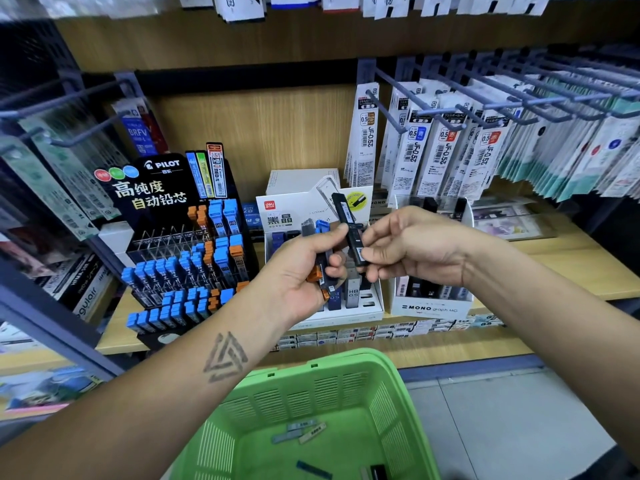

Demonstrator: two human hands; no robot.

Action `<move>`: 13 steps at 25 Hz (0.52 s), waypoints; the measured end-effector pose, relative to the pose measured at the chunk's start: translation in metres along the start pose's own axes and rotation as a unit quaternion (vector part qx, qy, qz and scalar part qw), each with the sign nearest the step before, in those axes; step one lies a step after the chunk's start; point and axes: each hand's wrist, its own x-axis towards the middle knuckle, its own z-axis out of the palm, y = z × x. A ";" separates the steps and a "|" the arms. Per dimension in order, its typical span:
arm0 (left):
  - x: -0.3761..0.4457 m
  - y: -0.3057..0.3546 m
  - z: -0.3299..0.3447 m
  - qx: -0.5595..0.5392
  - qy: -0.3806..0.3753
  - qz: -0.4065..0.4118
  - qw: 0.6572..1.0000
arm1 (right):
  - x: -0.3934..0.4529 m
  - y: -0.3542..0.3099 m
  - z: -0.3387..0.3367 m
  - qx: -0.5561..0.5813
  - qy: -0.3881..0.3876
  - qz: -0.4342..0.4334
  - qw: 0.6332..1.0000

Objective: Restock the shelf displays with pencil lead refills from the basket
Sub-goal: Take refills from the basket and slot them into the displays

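My left hand (304, 271) grips a small bunch of lead refill cases (320, 271), some with orange caps. My right hand (412, 247) pinches the lower end of a black lead refill case (348, 225) that stands tilted between both hands; my left thumb touches its side. Both hands hover in front of the white Deli display box (372, 308). A black Pilot display stand (187, 244) with blue and orange capped refills is to the left. A white Mono display box (431, 308) is to the right. The green basket (388, 386) below holds several loose refills (301, 431).
Metal hooks (436, 112) with hanging pen refill packs jut out from the upper right, and more hooks on the left. The wooden shelf (568, 261) carries the displays, with small boxes along its front edge. Grey floor shows at lower right.
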 end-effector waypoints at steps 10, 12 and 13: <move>0.002 -0.010 0.000 0.121 0.034 0.030 0.992 | 0.001 -0.009 -0.007 -0.043 0.063 -0.089 0.993; 0.003 -0.010 0.000 0.140 0.023 0.026 0.990 | 0.004 -0.005 -0.004 -0.090 0.071 -0.105 0.988; 0.003 -0.011 0.001 0.148 0.018 0.021 0.989 | 0.006 -0.004 -0.004 -0.103 0.072 -0.110 0.986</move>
